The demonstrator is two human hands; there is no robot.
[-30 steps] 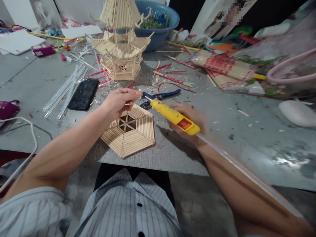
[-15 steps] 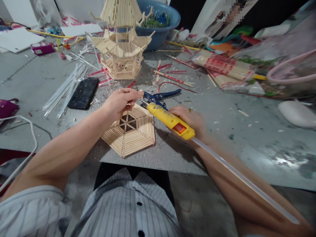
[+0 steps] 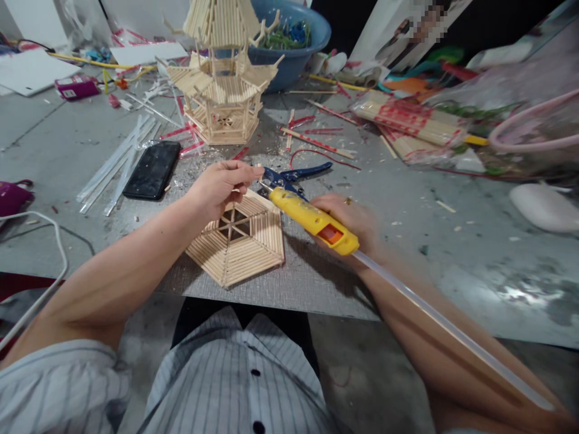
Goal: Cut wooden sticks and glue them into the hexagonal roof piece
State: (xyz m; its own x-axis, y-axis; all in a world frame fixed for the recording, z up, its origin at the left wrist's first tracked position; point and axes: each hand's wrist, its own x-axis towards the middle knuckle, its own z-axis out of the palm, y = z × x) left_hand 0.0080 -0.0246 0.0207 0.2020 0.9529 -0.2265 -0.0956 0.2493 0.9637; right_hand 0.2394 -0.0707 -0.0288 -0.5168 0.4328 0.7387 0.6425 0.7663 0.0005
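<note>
My left hand (image 3: 220, 188) is pinched shut on a short bit of wooden stick (image 3: 259, 168), held just above a flat hexagonal panel of sticks (image 3: 239, 241) lying on a grey mat (image 3: 312, 280). My right hand (image 3: 355, 222) grips a yellow glue gun (image 3: 312, 218) with a long clear glue stick (image 3: 447, 328) trailing back over my forearm. The gun's nozzle points at the fingertips of my left hand, almost touching the stick piece.
Blue pliers (image 3: 294, 176) lie just behind the nozzle. A black phone (image 3: 152, 170) and several clear glue sticks (image 3: 118, 164) are on the left. A wooden stick pagoda (image 3: 222, 78) and a blue basin (image 3: 289, 42) stand behind. Packs of sticks (image 3: 407, 123) lie right.
The glue gun has moved left and slightly down, bringing its nozzle up to my left fingertips. My left hand has stayed in place.
</note>
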